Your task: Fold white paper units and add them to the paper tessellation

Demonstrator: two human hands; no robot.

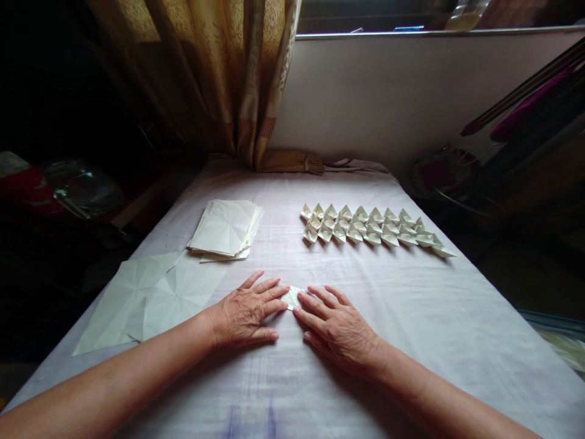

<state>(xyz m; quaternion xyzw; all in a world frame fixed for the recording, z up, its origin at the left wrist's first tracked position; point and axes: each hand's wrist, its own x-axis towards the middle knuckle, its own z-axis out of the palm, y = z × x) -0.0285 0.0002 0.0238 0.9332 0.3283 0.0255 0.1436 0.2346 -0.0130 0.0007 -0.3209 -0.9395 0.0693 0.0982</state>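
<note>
A small folded piece of white paper lies flat on the cloth-covered table, between my two hands. My left hand rests palm down with its fingers spread, the fingertips touching the paper's left edge. From the other side my right hand lies palm down too, fingers apart and tips on the paper's right edge. Part of the paper is hidden under the fingertips. Beyond my right hand stand rows of several small folded paper boats, set close together.
A stack of creased white sheets sits at the back left of the table. Loose creased sheets lie beside my left forearm. A gold curtain hangs to the table's far edge, next to a pale wall.
</note>
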